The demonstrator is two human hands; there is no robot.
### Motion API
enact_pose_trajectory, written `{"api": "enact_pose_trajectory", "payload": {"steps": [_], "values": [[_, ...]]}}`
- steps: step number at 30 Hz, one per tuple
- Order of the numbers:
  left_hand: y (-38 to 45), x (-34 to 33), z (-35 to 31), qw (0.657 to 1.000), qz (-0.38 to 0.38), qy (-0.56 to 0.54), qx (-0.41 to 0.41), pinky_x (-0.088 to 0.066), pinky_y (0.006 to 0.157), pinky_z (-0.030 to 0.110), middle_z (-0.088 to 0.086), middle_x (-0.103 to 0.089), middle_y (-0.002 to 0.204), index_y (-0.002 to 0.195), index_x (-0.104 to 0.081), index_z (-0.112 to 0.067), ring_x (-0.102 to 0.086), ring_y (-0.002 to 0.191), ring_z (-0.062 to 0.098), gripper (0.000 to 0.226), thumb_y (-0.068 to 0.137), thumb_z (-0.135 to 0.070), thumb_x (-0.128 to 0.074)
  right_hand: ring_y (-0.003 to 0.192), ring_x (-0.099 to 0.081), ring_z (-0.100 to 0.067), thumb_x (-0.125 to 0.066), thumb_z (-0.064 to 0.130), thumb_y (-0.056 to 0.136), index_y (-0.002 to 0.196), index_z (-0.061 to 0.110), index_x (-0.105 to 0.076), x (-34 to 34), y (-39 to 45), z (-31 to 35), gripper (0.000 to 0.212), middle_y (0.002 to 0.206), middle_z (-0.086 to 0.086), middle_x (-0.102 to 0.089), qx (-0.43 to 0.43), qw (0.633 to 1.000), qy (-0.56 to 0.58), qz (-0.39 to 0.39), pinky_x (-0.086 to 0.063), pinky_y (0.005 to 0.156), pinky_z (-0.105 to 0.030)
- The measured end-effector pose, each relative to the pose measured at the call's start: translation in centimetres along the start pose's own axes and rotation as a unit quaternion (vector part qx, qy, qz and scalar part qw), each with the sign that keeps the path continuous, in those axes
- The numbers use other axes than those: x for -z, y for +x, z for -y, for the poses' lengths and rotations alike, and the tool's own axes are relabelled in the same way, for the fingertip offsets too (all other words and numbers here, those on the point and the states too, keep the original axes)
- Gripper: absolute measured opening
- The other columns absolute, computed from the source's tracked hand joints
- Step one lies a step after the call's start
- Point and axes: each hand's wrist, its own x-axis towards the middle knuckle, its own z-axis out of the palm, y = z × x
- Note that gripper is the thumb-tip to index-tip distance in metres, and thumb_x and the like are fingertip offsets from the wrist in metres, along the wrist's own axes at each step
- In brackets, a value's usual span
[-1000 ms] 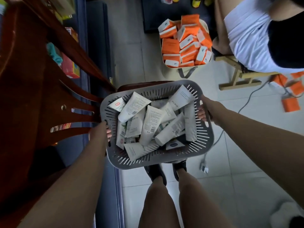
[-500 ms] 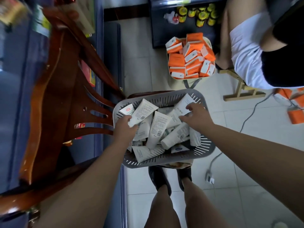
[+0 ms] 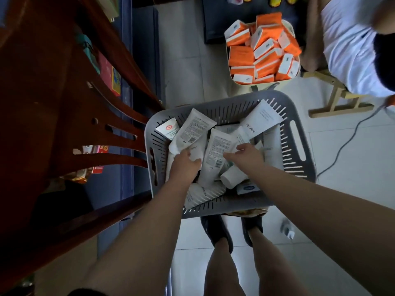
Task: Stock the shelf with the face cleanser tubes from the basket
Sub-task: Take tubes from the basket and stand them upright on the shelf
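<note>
Fingers (image 3: 195, 161) of left hand (image 3: 183, 169) curled around one tube (image 3: 193, 130), right hand (image 3: 245, 157) pinching another tube (image 3: 215, 154) in basket (image 3: 299, 167), apparently gathering stock for shelving.

Tubes (image 3: 215, 152) in basket (image 3: 299, 159), chair (image 3: 64, 133) left, boxes (image 3: 263, 50) behind

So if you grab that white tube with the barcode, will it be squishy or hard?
Probably squishy: the barcode tube looks like soft plastic with a flat crimped end. It likely won't roll far, being flat at one end. Pulling it may shift the other tubes piled against it in the basket.
</note>
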Motion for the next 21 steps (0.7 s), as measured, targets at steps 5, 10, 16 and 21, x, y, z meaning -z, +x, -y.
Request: {"api": "enact_pose_trajectory", "payload": {"steps": [5,10,16,21], "values": [[1.0,-1.2,1.1,0.998,-0.008,-0.024,0.064,-0.04,0.08,0.028,0.011,-0.053,0.131,0.133,-0.044,-0.005,-0.054,0.109,0.026,0.052,0.09,-0.033,-0.054,0.103,-0.061,-0.023,-0.07,0.019,0.081,0.113,0.004,-0.058,-2.1,1.4,-0.6,0.038,0.116,-0.009,-0.064,0.003,0.997,0.078,-0.019,-0.05,0.089,-0.034],[1.5,-2.0,2.2,0.961,-0.006,-0.218,0.17,-0.045,0.077,0.03,0.012,-0.063,0.109,0.12,-0.055,0.001,-0.057,0.089,0.023,0.053,0.083,-0.034,-0.068,0.106,-0.06,-0.024,-0.069,0.016,0.082,0.112,0.006,-0.057,-3.0,2.2,-1.0,0.034,0.116,-0.01,-0.064,0.012,0.993,0.112,-0.036,-0.05,0.093,-0.039],[0.5,-2.0,2.1,0.841,-0.059,-0.478,0.244,-0.053,0.084,0.044,0.017,-0.061,0.073,0.106,-0.056,0.01,-0.058,0.069,0.027,0.03,0.079,0.005,-0.068,0.106,-0.06,-0.024,-0.065,0.011,0.085,0.111,0.007,-0.052,-3.3,0.8,-1.1,0.03,0.116,-0.01,-0.063,0.046,0.986,0.158,-0.038,-0.05,0.087,-0.032],[1.1,-2.7,1.6,0.744,-0.054,-0.615,0.257,-0.05,0.08,0.039,0.023,-0.053,0.129,0.128,-0.047,0.008,-0.054,0.116,0.034,0.043,0.086,0.007,-0.057,0.104,-0.06,-0.022,-0.063,0.008,0.086,0.11,0.011,-0.051,-2.5,0.2,-0.5,0.026,0.115,-0.012,-0.063,0.095,0.974,0.201,-0.037,-0.05,0.09,-0.035]]}}
